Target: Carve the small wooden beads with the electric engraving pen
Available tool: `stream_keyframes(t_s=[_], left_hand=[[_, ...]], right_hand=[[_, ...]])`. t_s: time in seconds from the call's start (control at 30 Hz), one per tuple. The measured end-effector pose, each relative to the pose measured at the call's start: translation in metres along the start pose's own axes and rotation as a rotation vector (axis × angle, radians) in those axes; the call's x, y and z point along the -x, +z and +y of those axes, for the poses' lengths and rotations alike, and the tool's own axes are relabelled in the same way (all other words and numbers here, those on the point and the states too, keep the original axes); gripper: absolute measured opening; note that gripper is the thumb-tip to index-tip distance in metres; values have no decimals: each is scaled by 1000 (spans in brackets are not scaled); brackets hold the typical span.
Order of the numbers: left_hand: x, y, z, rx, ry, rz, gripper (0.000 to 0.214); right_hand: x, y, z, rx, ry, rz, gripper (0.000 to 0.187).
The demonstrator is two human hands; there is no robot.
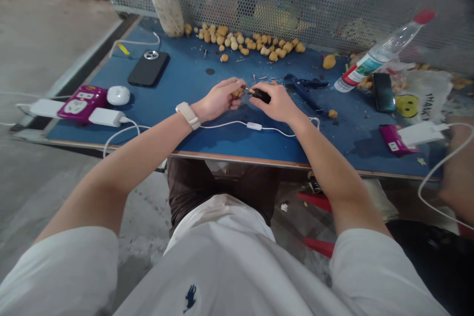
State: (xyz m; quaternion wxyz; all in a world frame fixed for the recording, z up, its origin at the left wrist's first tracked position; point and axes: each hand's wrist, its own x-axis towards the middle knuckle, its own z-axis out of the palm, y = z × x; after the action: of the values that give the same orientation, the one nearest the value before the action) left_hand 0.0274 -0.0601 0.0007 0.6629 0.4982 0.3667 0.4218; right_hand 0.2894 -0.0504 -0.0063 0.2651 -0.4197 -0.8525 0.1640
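My left hand (pixel 220 98), with a pale watch on its wrist, is closed around a small brown nut-like piece (pixel 237 93). In my right hand (pixel 278 102) is a black-handled tool (pixel 262 96), its thin metal tip pointing left at the piece. Whether the tip touches it I cannot tell. Just right of that hand lie blue-handled pliers (pixel 304 93). A white cord with an inline switch (pixel 254 126) runs across the table below both hands. Beyond them, many round tan nut-like pieces (pixel 240 40) form a long row.
On the blue table (pixel 222 145) lie a black phone (pixel 148 68), a white earbud case (pixel 118 95) and purple power adapters (pixel 83 103). A leaning bottle (pixel 381 54) and a second phone (pixel 383 92) are at right. A perforated metal panel (pixel 281 5) borders the back. Another person's arm (pixel 459 168) shows at right.
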Motion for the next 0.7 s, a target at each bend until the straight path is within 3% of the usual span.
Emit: stream_keyframes(t_s=[0.4, 0.7], left_hand=[[5, 8, 7, 57, 2, -4, 45], [5, 8, 6, 60, 24, -26, 53]], right_hand=[[-1, 7, 3, -31, -50, 37, 69], [-2, 10, 7, -36, -73, 44, 64]])
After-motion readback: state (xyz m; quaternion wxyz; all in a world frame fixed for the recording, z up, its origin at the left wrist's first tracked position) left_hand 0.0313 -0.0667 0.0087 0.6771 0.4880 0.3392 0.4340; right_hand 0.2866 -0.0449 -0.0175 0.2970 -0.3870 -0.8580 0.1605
